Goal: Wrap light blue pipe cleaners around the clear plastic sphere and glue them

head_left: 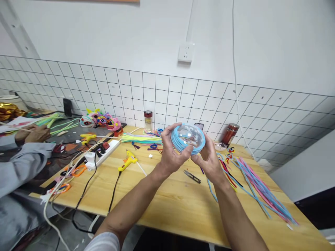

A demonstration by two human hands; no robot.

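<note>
Between my two hands, raised over the table, is a round clear plastic bowl (188,135) with light blue pipe cleaner coiled around its side. My left hand (170,148) grips its left side, thumb near the lower rim. On the opposite side my right hand (209,157) holds it, fingers wrapped behind and thumb in front. A light blue strand (211,190) hangs or lies beside my right wrist; whether it joins the coil is hidden. Below the bowl, thread snips (192,176) lie on the wooden table (170,209).
Pink and blue pipe cleaners (264,188) lie at right. At left are a yellow glue gun (128,160), another glue gun (87,138) and a power strip (104,155) with trailing cords. Two jars (148,122) stand behind. A co-worker's hands (36,134) work at far left.
</note>
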